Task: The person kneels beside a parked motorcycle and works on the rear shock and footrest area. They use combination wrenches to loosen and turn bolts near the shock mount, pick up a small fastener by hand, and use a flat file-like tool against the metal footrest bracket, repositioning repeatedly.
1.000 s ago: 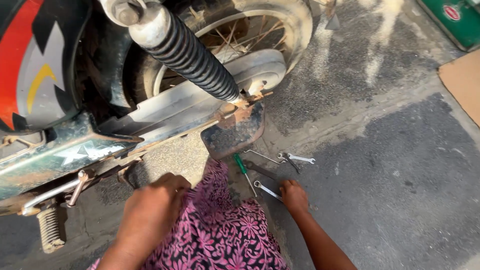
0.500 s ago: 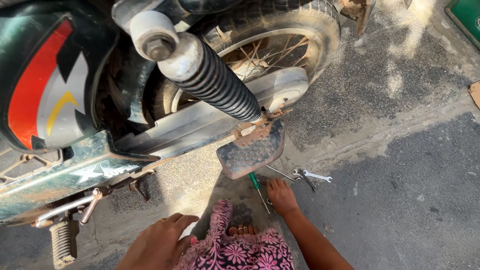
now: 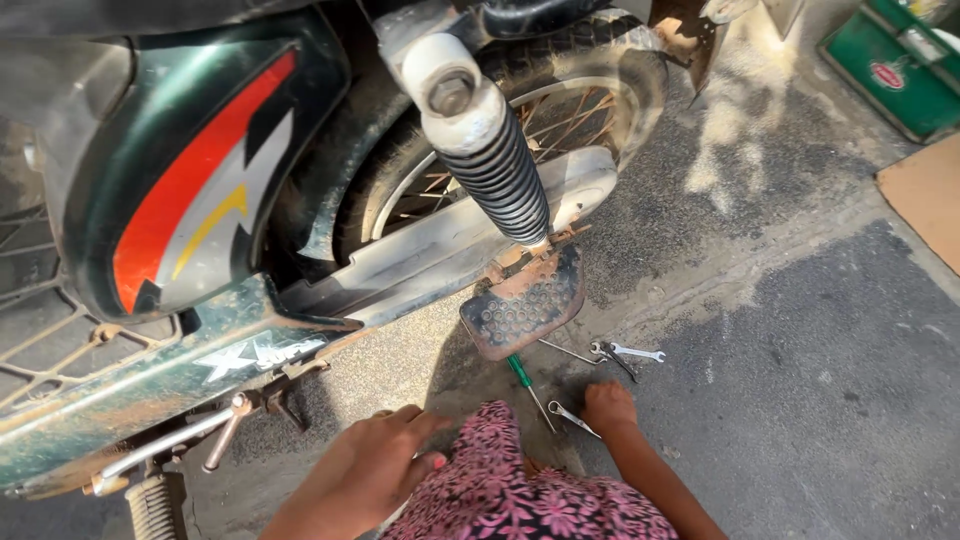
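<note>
— Where do our hands sit? Our right hand [image 3: 608, 408] is down on the ground, knuckles up, fingers curled under so we cannot tell whether they pinch anything. A small spanner [image 3: 572, 417] lies just to the thumb side of those fingers, touching or nearly so.

— And the other tools? The green-handled screwdriver [image 3: 527, 385] lies a little beyond the spanner, and a loose cluster of wrenches [image 3: 622, 353] rests just ahead of the knuckles, under the rusty footrest [image 3: 522, 304] of the motorcycle [image 3: 190, 220].

— How would the spanner handle? We judge it light, stiff and thin, likely dusty and lying flat, so we pinch it at mid-shank.

— And our left hand [image 3: 372, 468]? It hovers over the pink floral cloth [image 3: 500, 490] on our knee, fingers loosely spread, holding nothing
</note>
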